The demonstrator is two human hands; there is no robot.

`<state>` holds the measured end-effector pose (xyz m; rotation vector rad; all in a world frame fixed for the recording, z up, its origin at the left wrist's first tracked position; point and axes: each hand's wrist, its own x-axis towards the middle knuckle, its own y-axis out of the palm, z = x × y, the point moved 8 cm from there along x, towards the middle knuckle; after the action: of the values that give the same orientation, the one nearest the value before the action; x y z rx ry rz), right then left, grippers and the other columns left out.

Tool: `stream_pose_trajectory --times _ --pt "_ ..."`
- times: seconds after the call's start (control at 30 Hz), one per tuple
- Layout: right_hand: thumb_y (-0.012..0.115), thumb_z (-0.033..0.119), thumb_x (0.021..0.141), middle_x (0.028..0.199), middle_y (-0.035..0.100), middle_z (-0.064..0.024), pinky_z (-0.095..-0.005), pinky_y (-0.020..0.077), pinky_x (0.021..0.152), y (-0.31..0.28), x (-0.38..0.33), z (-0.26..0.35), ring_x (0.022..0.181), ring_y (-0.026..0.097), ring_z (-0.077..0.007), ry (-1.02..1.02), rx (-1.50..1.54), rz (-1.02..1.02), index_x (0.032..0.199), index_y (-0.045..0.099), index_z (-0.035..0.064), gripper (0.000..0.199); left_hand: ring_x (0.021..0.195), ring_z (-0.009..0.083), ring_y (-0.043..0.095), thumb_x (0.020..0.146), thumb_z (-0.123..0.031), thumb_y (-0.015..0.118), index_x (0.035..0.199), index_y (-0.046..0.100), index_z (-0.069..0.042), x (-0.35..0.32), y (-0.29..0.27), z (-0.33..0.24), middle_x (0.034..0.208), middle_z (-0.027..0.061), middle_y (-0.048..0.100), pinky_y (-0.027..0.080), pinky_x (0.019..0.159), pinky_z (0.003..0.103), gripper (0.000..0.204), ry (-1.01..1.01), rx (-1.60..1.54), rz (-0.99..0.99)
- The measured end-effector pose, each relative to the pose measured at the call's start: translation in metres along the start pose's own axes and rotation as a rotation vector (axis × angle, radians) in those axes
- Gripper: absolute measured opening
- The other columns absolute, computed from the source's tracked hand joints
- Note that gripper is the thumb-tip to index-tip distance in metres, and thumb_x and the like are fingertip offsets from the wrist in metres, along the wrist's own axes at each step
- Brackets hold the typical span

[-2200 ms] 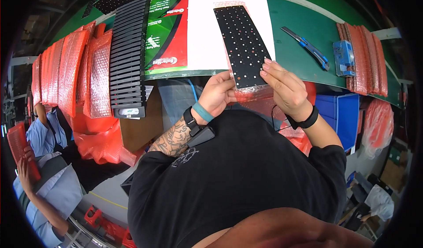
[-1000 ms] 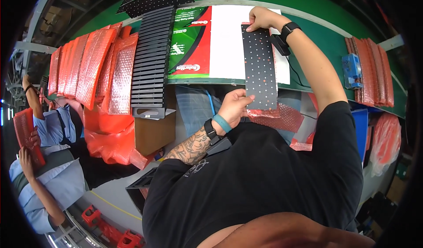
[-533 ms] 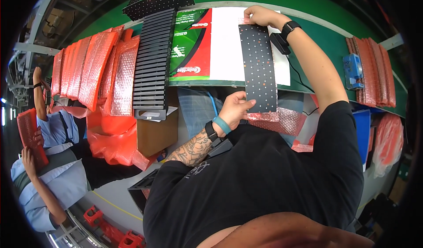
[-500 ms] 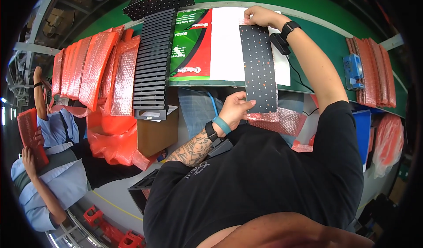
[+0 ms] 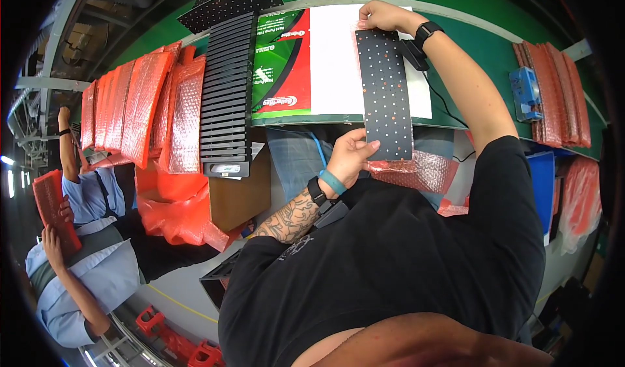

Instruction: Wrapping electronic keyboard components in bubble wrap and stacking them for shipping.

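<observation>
A long dark panel dotted with white and orange spots [image 5: 385,93] lies lengthwise before me, its near end overhanging the table edge. Red bubble wrap [image 5: 392,166] shows beneath it, along its left side and past both ends. My left hand [image 5: 350,157] pinches the panel's near left corner between thumb and fingers. At the far end, my right hand [image 5: 385,16] is closed on the wrap's edge by the panel's top left corner; its fingertips are partly hidden. White sheets [image 5: 335,67] lie under the panel, beside a green and red printed sheet [image 5: 280,67].
A black slatted rack [image 5: 226,93] stands left, next to a row of red bubble-wrapped packs [image 5: 146,103]. Another dotted panel [image 5: 237,2] is at the back. More wrapped packs [image 5: 560,100] and a blue device [image 5: 526,93] sit right. A co-worker [image 5: 84,256] holds a red pack.
My hands stay on the panel and wrap, with little change in grip. The whole view has shifted slightly.
</observation>
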<state>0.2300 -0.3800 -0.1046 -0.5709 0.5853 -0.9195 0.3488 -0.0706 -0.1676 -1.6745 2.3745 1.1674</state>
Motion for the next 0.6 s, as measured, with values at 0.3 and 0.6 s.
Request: stream_pose_trajectory --times 0.3,0.6 --pt "0.075 0.011 0.088 0.066 0.057 0.0025 -0.0274 0.0412 0.062 0.001 -0.021 0.026 0.067 0.055 -0.0074 -0.046 0.053 0.082 0.081 0.06 0.0051 0.017 0.084 0.0183 0.073 0.099 -0.002 0.058 0.126 0.057 0.003 -0.002 -0.007 0.012 0.104 0.0137 0.073 0.062 0.059 0.029 0.028 0.038 -0.064 -0.019" --pt "0.08 -0.004 0.076 0.096 0.075 -0.0103 -0.0305 0.0556 0.082 -0.091 -0.109 0.196 0.087 0.068 -0.0158 -0.28 -0.182 -0.177 0.103 0.073 -0.0037 0.028 0.096 0.0138 0.068 0.095 0.004 0.062 0.123 0.059 0.006 -0.011 0.015 -0.047 0.109 0.0095 0.071 0.056 0.085 0.026 0.028 0.317 0.111 -0.027"
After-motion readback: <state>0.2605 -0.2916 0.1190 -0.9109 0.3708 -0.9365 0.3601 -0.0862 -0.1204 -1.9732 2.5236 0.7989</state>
